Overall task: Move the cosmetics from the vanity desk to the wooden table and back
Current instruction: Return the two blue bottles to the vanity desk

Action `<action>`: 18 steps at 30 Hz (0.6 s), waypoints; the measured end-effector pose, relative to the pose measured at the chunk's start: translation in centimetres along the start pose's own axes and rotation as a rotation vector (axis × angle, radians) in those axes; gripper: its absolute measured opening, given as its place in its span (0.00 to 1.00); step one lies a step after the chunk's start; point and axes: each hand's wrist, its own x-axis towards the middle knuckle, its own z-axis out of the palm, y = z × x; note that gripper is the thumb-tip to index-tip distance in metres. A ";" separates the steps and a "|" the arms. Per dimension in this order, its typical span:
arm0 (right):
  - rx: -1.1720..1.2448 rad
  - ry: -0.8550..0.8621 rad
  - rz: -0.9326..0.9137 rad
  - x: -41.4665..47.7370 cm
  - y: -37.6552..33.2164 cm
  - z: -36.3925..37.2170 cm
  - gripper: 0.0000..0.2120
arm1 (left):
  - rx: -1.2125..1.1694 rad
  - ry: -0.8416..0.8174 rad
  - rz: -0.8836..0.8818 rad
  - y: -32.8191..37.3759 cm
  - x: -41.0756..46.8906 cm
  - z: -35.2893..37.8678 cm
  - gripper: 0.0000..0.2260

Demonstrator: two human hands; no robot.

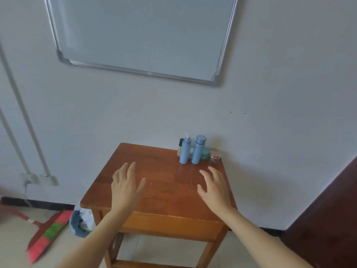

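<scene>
A small wooden table stands against the white wall. At its far right corner several cosmetics are grouped: a blue pump bottle, a taller blue capped bottle, a small dark-capped beige bottle behind them, a teal jar and a clear pinkish jar. My left hand hovers over the table's left half, fingers straight, holding nothing. My right hand is spread over the right half, just in front of the bottles and apart from them.
A whiteboard hangs on the wall above. Left of the table, a waste bin with a bag sits on the floor beside a red and green broom. Pipes run down the left wall. A dark wooden panel is at right.
</scene>
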 end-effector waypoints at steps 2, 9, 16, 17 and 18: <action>-0.023 -0.054 0.017 -0.3 0.6 1.2 0.23 | -0.012 -0.053 0.001 -0.4 1.0 1.9 0.25; 0.044 -0.096 0.166 3.4 6.0 4.9 0.21 | -0.017 -0.181 0.057 2.3 6.7 9.1 0.25; 0.184 -0.079 0.172 11.3 11.9 9.9 0.23 | -0.107 -0.218 0.068 7.5 15.1 15.3 0.27; 0.217 -0.093 0.183 12.3 12.5 10.7 0.23 | -0.130 -0.227 0.043 8.2 16.1 16.1 0.28; 0.246 -0.113 0.194 13.3 12.9 11.3 0.23 | -0.149 -0.236 0.020 8.8 17.0 16.9 0.28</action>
